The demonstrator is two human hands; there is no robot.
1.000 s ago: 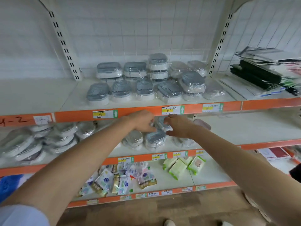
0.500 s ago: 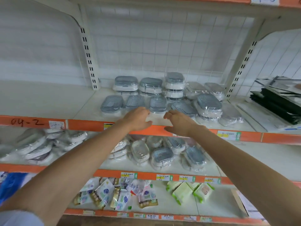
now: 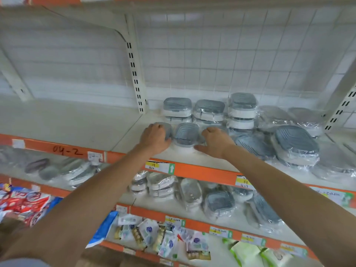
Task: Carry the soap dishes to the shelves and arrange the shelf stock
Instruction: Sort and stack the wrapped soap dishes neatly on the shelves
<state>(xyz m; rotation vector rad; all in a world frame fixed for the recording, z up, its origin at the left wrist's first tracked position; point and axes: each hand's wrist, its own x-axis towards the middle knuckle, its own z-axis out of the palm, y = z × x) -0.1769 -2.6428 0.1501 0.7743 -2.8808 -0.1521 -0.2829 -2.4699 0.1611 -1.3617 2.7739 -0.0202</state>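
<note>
Nearest the camera, the bottom shelf (image 3: 217, 253) carries small sachet packs (image 3: 152, 237) at centre and green packs (image 3: 248, 254) to the right. One level up, the middle shelf (image 3: 192, 215) holds wrapped soap dishes (image 3: 219, 204) lying at mixed angles, some tilted on edge.

Both forearms reach up and forward to the upper shelf (image 3: 123, 137), whose orange front rail (image 3: 202, 173) bears price labels and the handwritten mark "04-2" to the left.

The left hand (image 3: 155, 139) lies over the leftmost front-row dish (image 3: 168, 130), fingers curled round its near and top edges, gripping it. The right hand (image 3: 216, 142) lies on the third front-row dish (image 3: 221, 129), which is mostly hidden beneath it; the fingers curl over the dish while the thumb points left along the shelf surface. Whether this hand actually grips the dish cannot be told.

Between the two hands stands the middle front-row dish (image 3: 186, 134), grey lid up, untouched and just beside both hands.

To the right, larger wrapped dishes (image 3: 295, 145) are piled loosely. Farther back, a rear row of stacked dishes (image 3: 209, 110) stands against the white wire grid back panel (image 3: 221, 54). A slotted upright (image 3: 134, 74) rises at the far left of the stock.
</note>
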